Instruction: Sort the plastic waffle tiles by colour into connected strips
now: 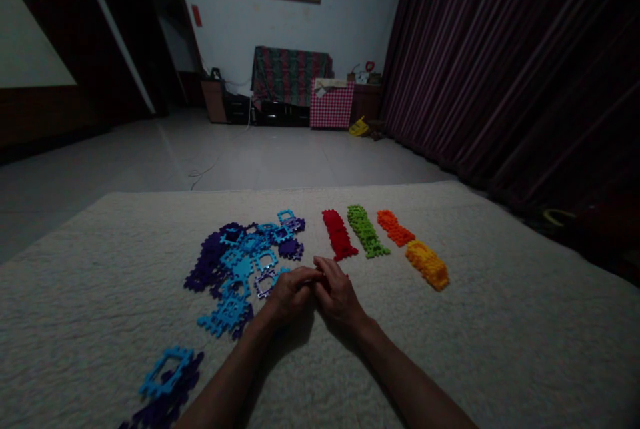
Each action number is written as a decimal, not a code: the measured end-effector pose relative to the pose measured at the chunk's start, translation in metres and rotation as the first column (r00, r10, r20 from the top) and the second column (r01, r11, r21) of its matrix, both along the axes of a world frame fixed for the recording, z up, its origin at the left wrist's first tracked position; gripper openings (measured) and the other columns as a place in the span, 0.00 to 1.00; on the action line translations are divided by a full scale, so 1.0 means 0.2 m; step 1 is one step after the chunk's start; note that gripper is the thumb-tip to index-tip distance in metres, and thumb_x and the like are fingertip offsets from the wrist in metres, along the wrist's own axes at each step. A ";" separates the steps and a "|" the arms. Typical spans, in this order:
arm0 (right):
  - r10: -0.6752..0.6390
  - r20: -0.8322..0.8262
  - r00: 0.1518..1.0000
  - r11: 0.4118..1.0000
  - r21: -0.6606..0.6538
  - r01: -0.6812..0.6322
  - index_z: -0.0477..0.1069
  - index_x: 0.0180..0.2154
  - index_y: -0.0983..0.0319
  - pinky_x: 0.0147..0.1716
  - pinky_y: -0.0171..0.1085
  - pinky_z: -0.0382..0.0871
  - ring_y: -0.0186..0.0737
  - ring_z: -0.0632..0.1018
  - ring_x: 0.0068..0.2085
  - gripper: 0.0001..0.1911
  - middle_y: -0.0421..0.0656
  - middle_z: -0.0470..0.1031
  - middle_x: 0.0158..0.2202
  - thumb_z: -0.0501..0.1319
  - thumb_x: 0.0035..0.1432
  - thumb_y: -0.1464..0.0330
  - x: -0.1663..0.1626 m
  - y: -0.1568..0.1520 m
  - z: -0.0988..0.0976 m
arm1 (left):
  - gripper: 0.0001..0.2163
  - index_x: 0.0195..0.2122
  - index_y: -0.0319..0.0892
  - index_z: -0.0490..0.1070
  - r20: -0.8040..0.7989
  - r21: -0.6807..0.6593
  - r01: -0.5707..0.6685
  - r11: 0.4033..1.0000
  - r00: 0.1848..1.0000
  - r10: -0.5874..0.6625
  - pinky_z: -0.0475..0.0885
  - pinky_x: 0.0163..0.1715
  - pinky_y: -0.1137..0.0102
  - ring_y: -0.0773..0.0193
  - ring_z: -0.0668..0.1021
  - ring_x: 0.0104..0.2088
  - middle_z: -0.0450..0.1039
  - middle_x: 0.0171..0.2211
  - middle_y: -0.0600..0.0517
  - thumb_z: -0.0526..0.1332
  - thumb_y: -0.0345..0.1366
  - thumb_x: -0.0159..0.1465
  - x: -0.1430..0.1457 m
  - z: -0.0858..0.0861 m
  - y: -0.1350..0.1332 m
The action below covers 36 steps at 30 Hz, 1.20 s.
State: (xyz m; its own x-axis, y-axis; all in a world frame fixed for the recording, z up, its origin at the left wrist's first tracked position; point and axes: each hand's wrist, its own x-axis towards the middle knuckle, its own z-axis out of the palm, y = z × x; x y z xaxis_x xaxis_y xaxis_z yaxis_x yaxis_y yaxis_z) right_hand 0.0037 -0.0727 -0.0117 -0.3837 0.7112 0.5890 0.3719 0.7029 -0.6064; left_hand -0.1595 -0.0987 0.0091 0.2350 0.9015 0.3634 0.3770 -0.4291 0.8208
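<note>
My left hand and my right hand meet over a cream carpet, fingers curled together around a small red piece that barely shows between them. Left of the hands lies a loose heap of blue and purple interlocking tiles. Beyond the hands, sorted rows lie side by side: a red stack, a green stack, an orange stack and a yellow stack.
A few more blue and purple tiles lie near my left forearm. Past the carpet is bare grey floor, with a covered cabinet and a red checked box at the far wall. A dark curtain hangs on the right.
</note>
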 end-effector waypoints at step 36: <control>-0.473 -0.380 0.795 0.693 -0.718 0.069 0.72 0.44 0.59 0.38 0.39 0.73 0.43 0.78 0.41 0.19 0.47 0.76 0.43 0.58 0.48 0.63 0.00 0.02 0.07 | 0.08 0.38 0.41 0.75 -0.346 0.163 0.017 0.987 0.937 0.040 0.71 0.37 0.71 0.63 0.77 0.36 0.77 0.34 0.48 0.56 0.33 0.64 0.08 0.02 -0.05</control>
State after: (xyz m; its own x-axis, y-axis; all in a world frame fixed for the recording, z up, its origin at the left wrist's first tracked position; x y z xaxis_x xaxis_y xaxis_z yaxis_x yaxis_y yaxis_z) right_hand 0.0035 -0.0686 0.0029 0.0990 0.9949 -0.0208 -0.0218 -0.0188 -0.9996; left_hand -0.1432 -0.1083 0.0139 0.3623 0.8413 0.4011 0.6312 -0.5381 0.5585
